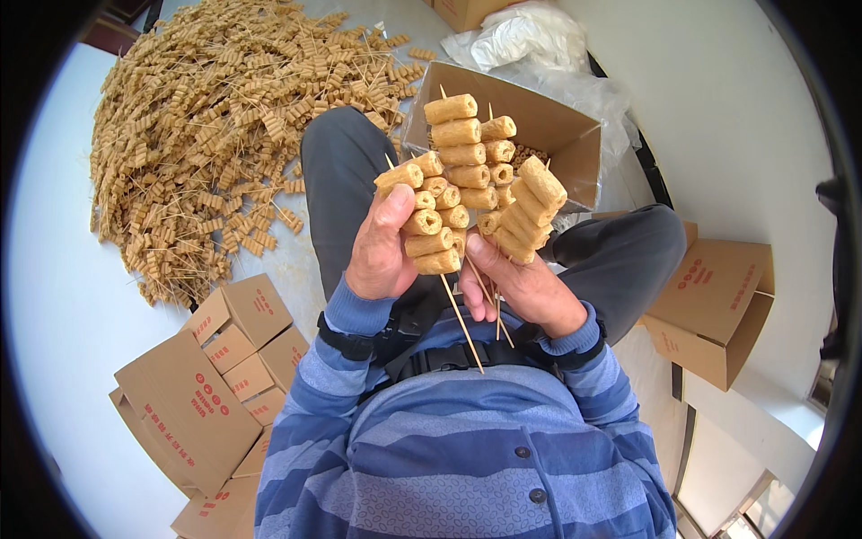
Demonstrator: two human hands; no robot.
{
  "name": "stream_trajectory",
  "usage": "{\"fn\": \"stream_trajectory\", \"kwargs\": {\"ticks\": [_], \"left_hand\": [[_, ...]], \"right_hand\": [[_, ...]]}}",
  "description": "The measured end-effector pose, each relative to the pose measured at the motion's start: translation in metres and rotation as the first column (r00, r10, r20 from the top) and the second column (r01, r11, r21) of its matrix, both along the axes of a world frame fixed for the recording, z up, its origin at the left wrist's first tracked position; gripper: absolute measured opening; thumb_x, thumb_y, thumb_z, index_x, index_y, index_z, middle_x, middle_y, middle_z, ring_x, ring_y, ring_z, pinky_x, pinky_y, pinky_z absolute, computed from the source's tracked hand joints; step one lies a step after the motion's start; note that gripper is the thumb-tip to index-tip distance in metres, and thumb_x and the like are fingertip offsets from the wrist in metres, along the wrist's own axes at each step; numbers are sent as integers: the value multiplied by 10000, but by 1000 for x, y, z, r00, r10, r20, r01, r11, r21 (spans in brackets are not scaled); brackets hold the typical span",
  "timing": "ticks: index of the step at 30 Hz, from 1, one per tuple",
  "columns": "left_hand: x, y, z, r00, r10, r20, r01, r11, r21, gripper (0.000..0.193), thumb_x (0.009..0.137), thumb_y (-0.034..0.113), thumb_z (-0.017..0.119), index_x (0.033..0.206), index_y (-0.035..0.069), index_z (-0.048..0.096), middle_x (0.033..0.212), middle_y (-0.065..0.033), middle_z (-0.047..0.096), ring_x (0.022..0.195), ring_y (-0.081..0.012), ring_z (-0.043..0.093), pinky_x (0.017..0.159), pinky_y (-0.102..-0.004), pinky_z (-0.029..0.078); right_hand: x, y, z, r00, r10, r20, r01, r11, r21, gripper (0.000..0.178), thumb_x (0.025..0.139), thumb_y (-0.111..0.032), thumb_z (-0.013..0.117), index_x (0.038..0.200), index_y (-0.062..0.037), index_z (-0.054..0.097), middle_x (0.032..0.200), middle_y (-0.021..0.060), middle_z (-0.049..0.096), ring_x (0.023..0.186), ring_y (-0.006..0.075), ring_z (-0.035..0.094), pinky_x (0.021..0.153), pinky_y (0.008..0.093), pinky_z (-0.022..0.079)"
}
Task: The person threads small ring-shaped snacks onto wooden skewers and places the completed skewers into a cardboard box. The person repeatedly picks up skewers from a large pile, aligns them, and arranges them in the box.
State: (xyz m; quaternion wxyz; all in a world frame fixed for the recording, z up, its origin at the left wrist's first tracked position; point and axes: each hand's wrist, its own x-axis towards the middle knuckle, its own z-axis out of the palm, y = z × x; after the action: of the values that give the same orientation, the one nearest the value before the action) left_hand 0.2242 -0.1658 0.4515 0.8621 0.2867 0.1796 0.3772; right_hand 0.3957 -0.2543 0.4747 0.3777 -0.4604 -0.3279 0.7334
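In front of my chest, both hands hold bamboo skewers threaded with tan, hollow rolls of fried dough or bean curd. My left hand [377,247] is closed around the left bunch of skewered rolls [435,241], its thumb against the upper rolls. One bare stick [462,323] slants down below that bunch. Thumb and fingers of my right hand [530,292] grip skewered rolls [530,216] that lean right, with stick ends poking out beneath. Between the hands, taller skewers of rolls [456,144] stand upright; which hand grips them is hidden.
A large heap of skewered rolls [242,135] covers the floor at the far left. Beyond my knees, an open cardboard box [575,135] has loose rolls inside. Cardboard boxes stand at left [193,413] and right [705,292]. White plastic sheeting [530,36] lies behind the open box.
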Motion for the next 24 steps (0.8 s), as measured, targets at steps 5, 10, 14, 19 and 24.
{"fn": "stream_trajectory", "kwargs": {"ticks": [5,10,14,19,24], "left_hand": [[-4,-9,-1,986,109,-126,-111,994,-12,579,1022,502,491,1339,19,455,1115,-115,615,996,-216,647,882,-374,561],[-8,-2,-3,983,173,-70,-171,985,32,563,1039,521,437,1271,11,490,1031,-91,588,855,-201,609,699,-367,533],[-5,1,-6,980,201,0,-201,980,2,524,1032,499,479,1256,26,500,974,-118,634,828,-200,643,709,-339,560],[-1,1,-7,969,236,68,-238,971,11,527,1069,466,385,1325,19,492,1223,-107,592,1055,-263,614,917,-412,517],[5,1,-5,950,242,197,-214,965,-152,531,1075,411,368,1400,3,468,1354,-170,581,1252,-327,564,1080,-466,437]], "right_hand": [[-1,-4,1,987,-144,74,144,990,-4,426,1089,-393,396,1129,-1,558,659,45,595,546,126,598,521,243,513],[19,-2,10,938,-206,279,193,979,72,470,1088,-447,377,1097,-15,562,561,-11,452,455,76,450,438,226,351],[19,-6,18,978,-66,198,67,998,-1,442,1089,-427,390,1084,-20,563,494,-29,355,403,77,372,423,235,319],[4,-9,14,1000,-8,10,9,996,-91,402,1092,-390,398,1096,-25,565,503,-28,375,404,72,379,409,236,310],[1,-7,9,997,67,32,-65,996,-62,379,1099,-364,388,1103,-34,573,508,-29,407,411,69,389,409,244,310]]}}
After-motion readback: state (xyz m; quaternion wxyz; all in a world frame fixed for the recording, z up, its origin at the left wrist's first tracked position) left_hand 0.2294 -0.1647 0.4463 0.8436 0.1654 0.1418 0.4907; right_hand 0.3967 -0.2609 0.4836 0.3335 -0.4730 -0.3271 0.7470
